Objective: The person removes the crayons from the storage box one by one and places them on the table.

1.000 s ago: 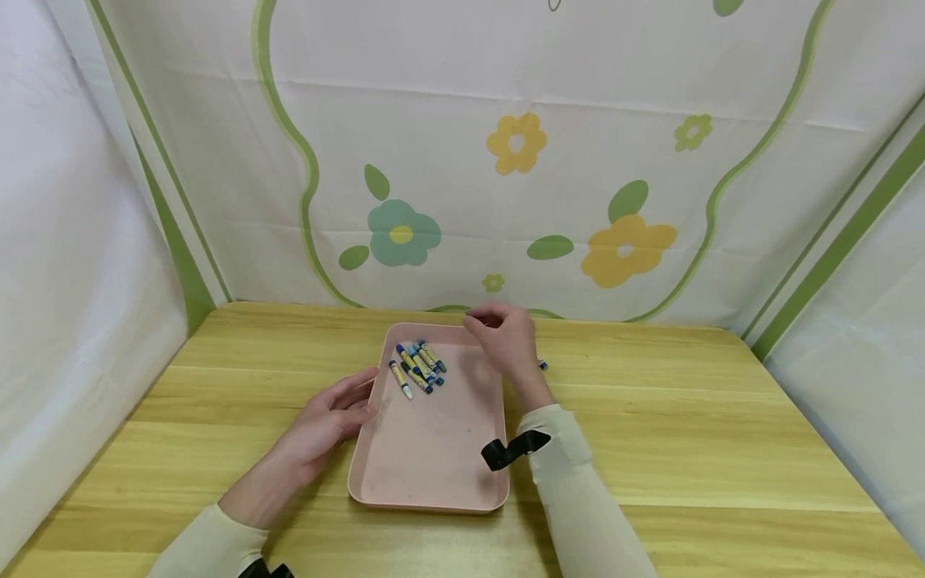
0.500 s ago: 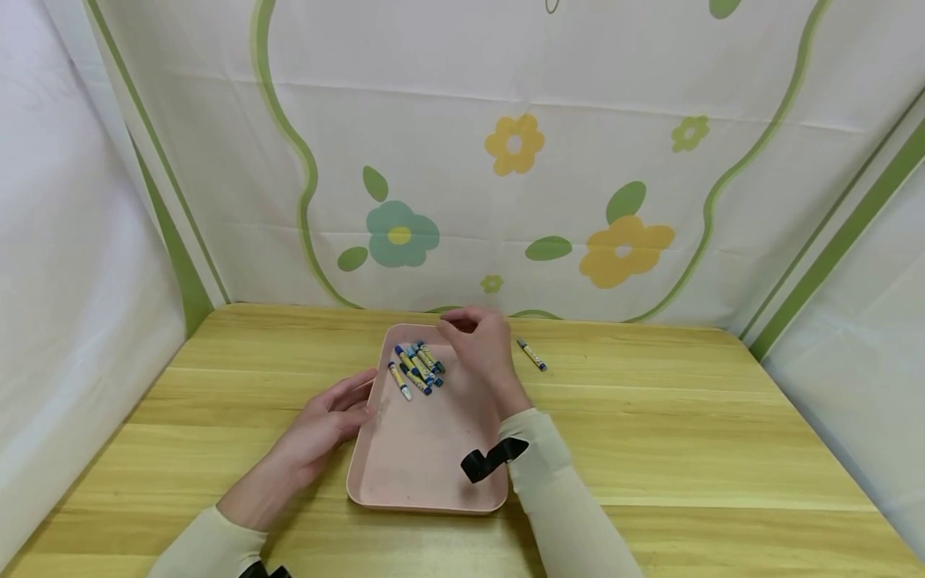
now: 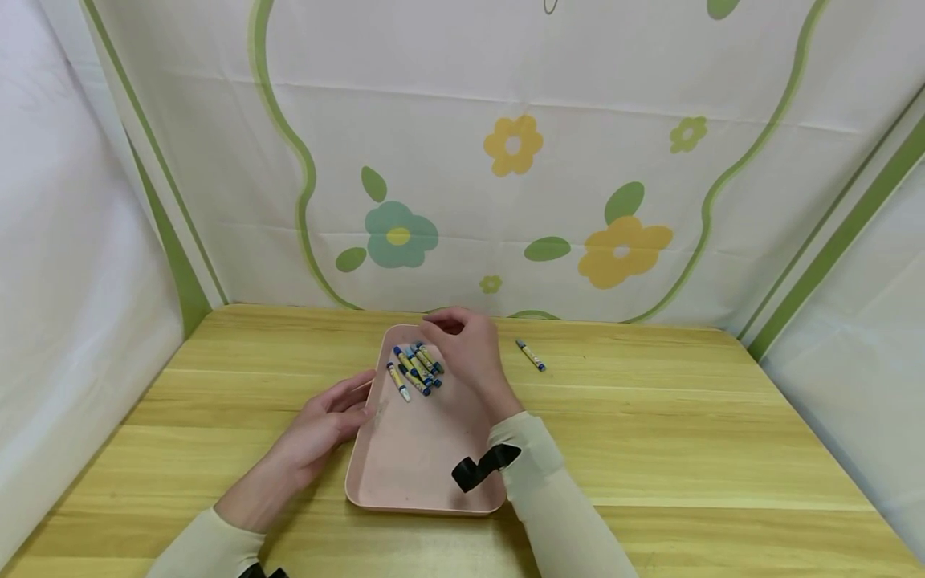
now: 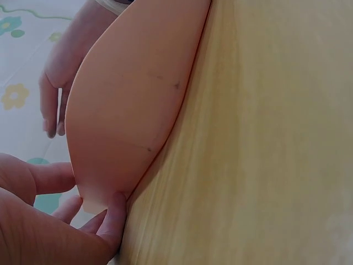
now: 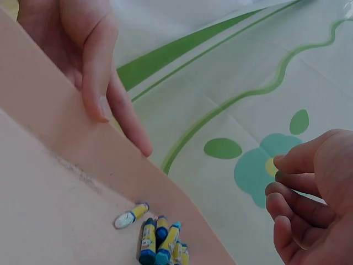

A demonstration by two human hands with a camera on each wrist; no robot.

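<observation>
A pink rectangular tray (image 3: 426,449) lies on the wooden table, with several short yellow-and-blue crayons (image 3: 415,369) bunched toward its far left corner. My left hand (image 3: 325,421) is beside the tray's left side, its fingertips touching the wall and rim. In the left wrist view those fingers (image 4: 116,215) rest against the outer wall. Over the tray's far right part hovers my right hand (image 3: 468,353), just right of the crayons. Its fingers (image 5: 298,207) are loosely curled in the right wrist view, and nothing shows between thumb and index finger. One crayon (image 3: 531,355) lies alone on the table, right of the tray.
White curtains (image 3: 433,96) printed with flowers and green lines hang behind the table and on both sides. The wooden tabletop (image 3: 650,433) extends left and right of the tray. Black straps (image 3: 486,467) with wrist cameras sit on both sleeves.
My right hand has moved left over the tray toward the crayons, uncovering the single crayon on the table. My left hand and the tray have stayed in place.
</observation>
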